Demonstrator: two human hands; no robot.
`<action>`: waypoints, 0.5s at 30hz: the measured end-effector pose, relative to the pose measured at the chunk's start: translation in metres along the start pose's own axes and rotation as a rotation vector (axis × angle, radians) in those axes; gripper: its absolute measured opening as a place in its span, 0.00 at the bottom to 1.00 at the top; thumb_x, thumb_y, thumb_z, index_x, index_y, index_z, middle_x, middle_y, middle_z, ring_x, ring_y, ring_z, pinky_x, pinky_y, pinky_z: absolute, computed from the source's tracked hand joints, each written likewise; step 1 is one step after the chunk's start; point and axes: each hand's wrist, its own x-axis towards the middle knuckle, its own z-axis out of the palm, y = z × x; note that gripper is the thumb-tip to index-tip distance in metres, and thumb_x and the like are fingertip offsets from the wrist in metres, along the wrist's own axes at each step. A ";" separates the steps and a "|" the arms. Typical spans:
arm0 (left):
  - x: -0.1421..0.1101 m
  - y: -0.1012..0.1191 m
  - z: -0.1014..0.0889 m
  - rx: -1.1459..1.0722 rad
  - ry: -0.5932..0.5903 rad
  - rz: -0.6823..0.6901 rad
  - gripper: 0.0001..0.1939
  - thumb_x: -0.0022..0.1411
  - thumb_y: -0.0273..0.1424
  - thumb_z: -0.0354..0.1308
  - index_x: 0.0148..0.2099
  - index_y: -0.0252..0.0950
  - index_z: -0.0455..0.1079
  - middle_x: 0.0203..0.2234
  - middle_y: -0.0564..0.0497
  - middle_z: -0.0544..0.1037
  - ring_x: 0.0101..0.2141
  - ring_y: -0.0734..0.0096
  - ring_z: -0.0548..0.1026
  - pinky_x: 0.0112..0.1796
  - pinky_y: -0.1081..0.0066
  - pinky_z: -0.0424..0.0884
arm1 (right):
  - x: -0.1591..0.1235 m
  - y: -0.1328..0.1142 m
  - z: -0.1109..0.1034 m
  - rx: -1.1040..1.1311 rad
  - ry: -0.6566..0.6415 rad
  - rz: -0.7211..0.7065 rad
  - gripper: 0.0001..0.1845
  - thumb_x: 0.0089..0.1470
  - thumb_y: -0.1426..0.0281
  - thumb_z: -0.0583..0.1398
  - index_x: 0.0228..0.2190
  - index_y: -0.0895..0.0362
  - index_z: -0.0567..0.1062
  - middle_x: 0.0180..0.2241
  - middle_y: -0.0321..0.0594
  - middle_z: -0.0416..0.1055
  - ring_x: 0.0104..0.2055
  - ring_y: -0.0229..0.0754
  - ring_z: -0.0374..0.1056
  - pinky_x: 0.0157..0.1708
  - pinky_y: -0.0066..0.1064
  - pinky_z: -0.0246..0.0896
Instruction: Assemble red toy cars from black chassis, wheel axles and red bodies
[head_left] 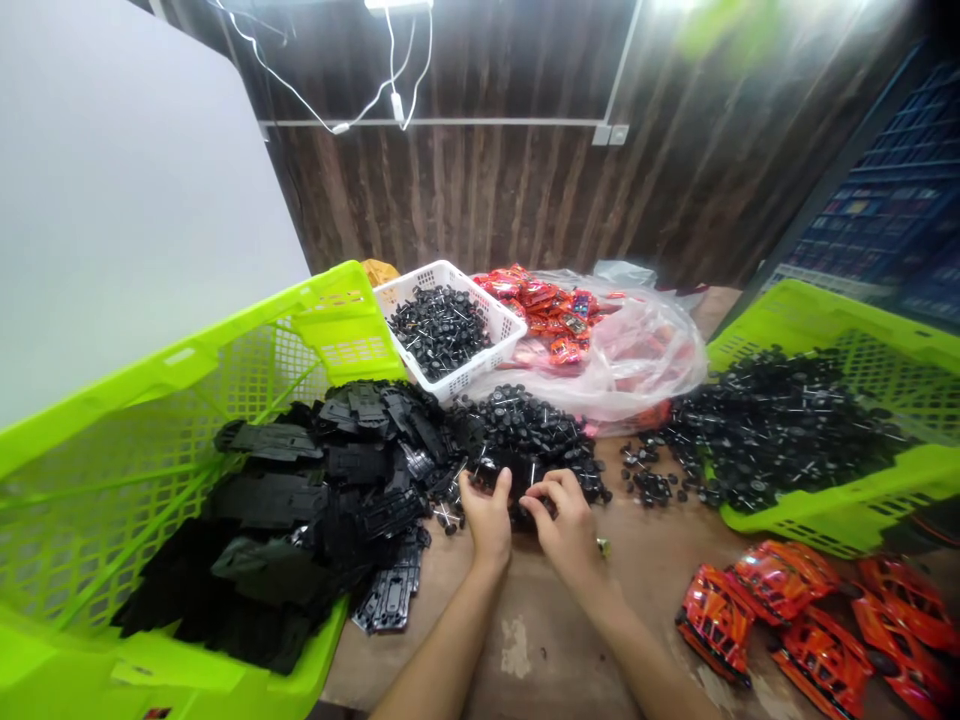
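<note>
My left hand (486,515) and my right hand (566,522) meet at the near edge of a heap of small black wheels on metal axles (529,425). Both hands have their fingers curled together around a small black part (517,500) between them; what it is I cannot make out. Flat black plastic chassis plates (330,480) spill out of a tipped lime-green crate (112,480) just left of my left hand.
A white basket (480,375) of black wheels and a clear bag of red parts (600,345) lie behind. Another lime-green crate (862,500) of wheels lies at the right. Orange-red toy car bodies (810,610) lie at the near right on the brown table (540,640).
</note>
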 end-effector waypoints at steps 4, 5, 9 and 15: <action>0.000 0.001 0.000 0.001 0.024 0.012 0.26 0.46 0.38 0.68 0.44 0.35 0.63 0.35 0.49 0.75 0.37 0.68 0.75 0.42 0.67 0.70 | 0.004 -0.005 0.004 -0.021 0.003 0.000 0.07 0.55 0.71 0.56 0.26 0.56 0.69 0.33 0.39 0.63 0.34 0.40 0.64 0.35 0.31 0.61; 0.000 0.002 0.000 0.001 0.028 0.016 0.26 0.46 0.38 0.68 0.44 0.35 0.63 0.35 0.49 0.75 0.37 0.68 0.75 0.42 0.68 0.70 | 0.003 -0.006 0.005 -0.028 0.000 0.004 0.07 0.55 0.71 0.56 0.26 0.56 0.69 0.33 0.39 0.63 0.34 0.40 0.64 0.35 0.31 0.61; 0.000 0.002 0.000 -0.010 0.036 0.004 0.26 0.46 0.37 0.68 0.44 0.35 0.62 0.35 0.49 0.75 0.36 0.69 0.75 0.40 0.69 0.71 | 0.000 -0.011 0.005 -0.063 -0.020 -0.009 0.08 0.56 0.70 0.55 0.26 0.56 0.70 0.33 0.40 0.64 0.33 0.39 0.65 0.35 0.31 0.62; 0.004 0.003 -0.003 -0.058 0.007 -0.080 0.23 0.48 0.37 0.67 0.43 0.36 0.63 0.37 0.48 0.75 0.36 0.69 0.75 0.36 0.71 0.72 | 0.083 0.030 -0.008 -0.246 -0.019 -0.002 0.12 0.59 0.66 0.51 0.39 0.57 0.70 0.39 0.44 0.67 0.37 0.41 0.65 0.39 0.34 0.63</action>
